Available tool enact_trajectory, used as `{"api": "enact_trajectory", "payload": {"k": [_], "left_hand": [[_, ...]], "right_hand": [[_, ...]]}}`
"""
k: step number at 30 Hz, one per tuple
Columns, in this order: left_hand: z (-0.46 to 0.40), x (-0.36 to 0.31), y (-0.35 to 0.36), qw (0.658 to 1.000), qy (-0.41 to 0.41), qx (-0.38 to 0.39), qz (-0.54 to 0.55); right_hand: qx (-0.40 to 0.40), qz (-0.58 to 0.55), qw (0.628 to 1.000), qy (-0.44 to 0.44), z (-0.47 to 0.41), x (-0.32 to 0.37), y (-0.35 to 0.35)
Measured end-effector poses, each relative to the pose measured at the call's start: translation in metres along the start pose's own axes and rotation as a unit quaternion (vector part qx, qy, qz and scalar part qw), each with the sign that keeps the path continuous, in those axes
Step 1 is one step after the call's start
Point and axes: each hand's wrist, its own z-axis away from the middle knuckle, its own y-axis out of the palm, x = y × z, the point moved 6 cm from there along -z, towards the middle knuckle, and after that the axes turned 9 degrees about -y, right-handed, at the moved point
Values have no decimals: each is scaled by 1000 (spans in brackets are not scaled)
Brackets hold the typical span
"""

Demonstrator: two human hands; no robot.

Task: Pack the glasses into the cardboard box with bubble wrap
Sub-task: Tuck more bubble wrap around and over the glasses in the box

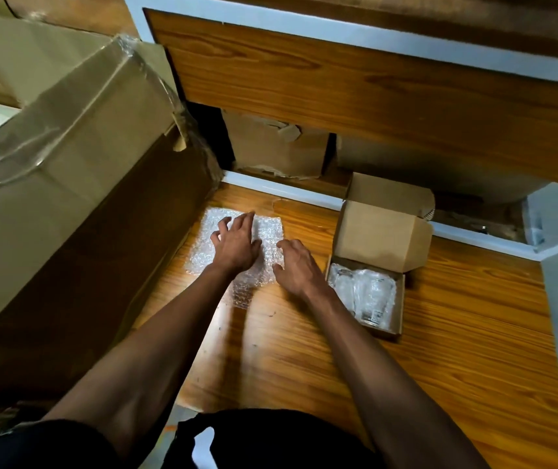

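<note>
— Pressing both palms flat, fingers spread, I hold my left hand (237,242) and right hand (296,265) on the bubble wrap (203,252) beneath them.

— And the glasses (365,292)?

— Right of my right hand, in the open cardboard box (382,238). Unwrapped there, they could knock and chip. Their number blurs together.
</note>
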Motion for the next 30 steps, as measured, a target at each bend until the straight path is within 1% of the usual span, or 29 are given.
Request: {"api": "enact_trajectory", "payload": {"k": [3, 6, 9, 11, 15, 17, 19, 21, 24, 27, 30], "left_hand": [[-11, 0, -1, 1000, 0, 0, -19], [-19, 1, -1, 1000, 4, -8, 17], [-21, 0, -8, 997, 17, -49, 64], [-20, -2, -11, 995, 31, -51, 85], [-18, -12, -16, 983, 76, 25, 168], [-13, -22, -23, 976, 103, 57, 181], [-6, -33, -32, 971, 137, 73, 180], [0, -41, -39, 963, 160, 99, 193], [8, -49, -50, 954, 168, 126, 213], [15, -56, -56, 943, 159, 144, 254], [27, -61, -62, 923, 145, 163, 318]], "right_hand": [[30, 6, 999, 18, -7, -3, 7], [42, 9, 999, 34, -10, -7, 13], [30, -1, 998, 54, -11, -10, 15], [2, -10, 998, 67, -11, -10, 14], [-89, -19, 993, 74, -10, -9, -4], [-121, -20, 989, 76, -9, -7, -17], [-155, -34, 985, 73, -7, -4, -30], [-178, -59, 981, 51, -3, -1, -40], [-199, -83, 976, 18, 6, 0, -57], [-216, -127, 968, 28, 23, -3, -77], [-243, -150, 958, 36, 45, -9, -100]]}}
